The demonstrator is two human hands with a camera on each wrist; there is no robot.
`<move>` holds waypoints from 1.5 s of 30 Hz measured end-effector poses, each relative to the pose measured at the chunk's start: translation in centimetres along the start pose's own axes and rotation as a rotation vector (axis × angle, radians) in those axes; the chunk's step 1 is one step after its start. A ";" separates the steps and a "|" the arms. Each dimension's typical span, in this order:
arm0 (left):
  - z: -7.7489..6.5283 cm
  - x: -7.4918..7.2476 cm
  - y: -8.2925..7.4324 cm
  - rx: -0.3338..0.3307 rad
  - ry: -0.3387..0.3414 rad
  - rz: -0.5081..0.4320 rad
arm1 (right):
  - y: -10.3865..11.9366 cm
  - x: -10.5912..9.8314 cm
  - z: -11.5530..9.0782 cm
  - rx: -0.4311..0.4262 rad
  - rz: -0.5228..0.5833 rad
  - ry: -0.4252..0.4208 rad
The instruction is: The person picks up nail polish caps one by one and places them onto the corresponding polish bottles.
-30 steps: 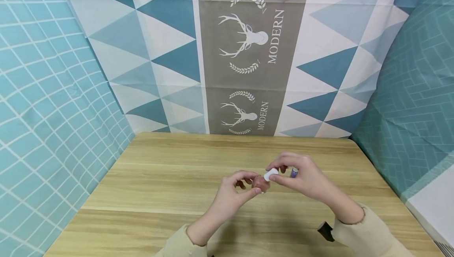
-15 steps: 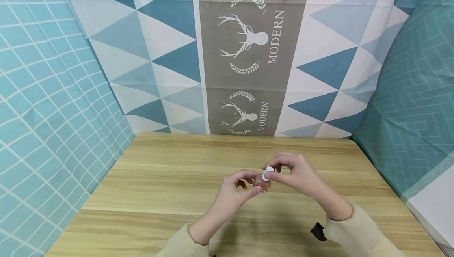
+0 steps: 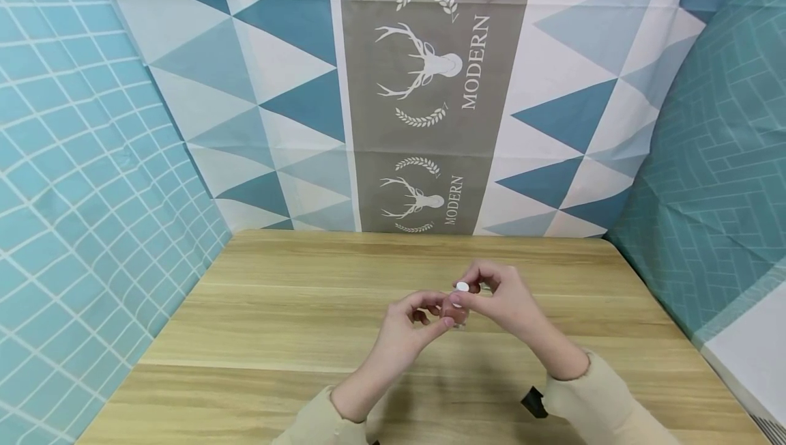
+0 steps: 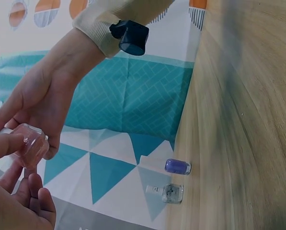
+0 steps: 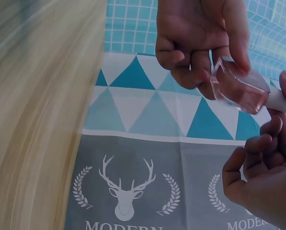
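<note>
Over the middle of the wooden table, my left hand (image 3: pixel 402 332) holds a small pink nail polish bottle (image 3: pixel 455 312) between thumb and fingers. My right hand (image 3: pixel 506 300) pinches the white cap (image 3: pixel 462 287) at the top of that bottle. Seen from the right wrist, the bottle's clear glass (image 5: pixel 241 91) shows its pink content, and the cap (image 5: pixel 278 99) meets its neck. Whether the cap is tight cannot be told. A purple nail polish bottle (image 4: pixel 177 166) and a clear glittery one (image 4: pixel 173 193), both white-capped, stand on the table in the left wrist view.
The light wooden table (image 3: pixel 276 308) spreads under both hands. Patterned cloths hang behind it (image 3: pixel 424 90) and at both sides. A black wrist camera (image 3: pixel 535 402) sits on the right sleeve. Past the table's right edge lies a white surface (image 3: pixel 749 349).
My right hand has shifted left, bringing the white cap from a sideways tilt to nearly upright over the bottle. My left hand stays almost in place. The purple bottle has become hidden in the head view.
</note>
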State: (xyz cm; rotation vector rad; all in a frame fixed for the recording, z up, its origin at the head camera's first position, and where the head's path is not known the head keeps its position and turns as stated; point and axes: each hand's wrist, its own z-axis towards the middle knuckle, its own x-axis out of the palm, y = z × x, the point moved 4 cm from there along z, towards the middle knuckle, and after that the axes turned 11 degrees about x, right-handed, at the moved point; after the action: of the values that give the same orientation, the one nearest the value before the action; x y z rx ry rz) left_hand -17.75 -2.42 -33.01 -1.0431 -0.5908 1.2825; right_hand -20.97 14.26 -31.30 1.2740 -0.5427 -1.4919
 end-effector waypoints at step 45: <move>0.2 0.5 3.3 0.025 -0.025 -0.060 | -0.4 0.5 0.8 -0.085 0.122 0.115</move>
State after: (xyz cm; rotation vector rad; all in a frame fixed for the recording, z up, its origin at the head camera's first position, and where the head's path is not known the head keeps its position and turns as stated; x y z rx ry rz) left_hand -19.39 -2.10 -35.92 -0.9831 -0.6191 1.2492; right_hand -21.78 13.78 -31.62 1.2305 -0.4687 -1.3180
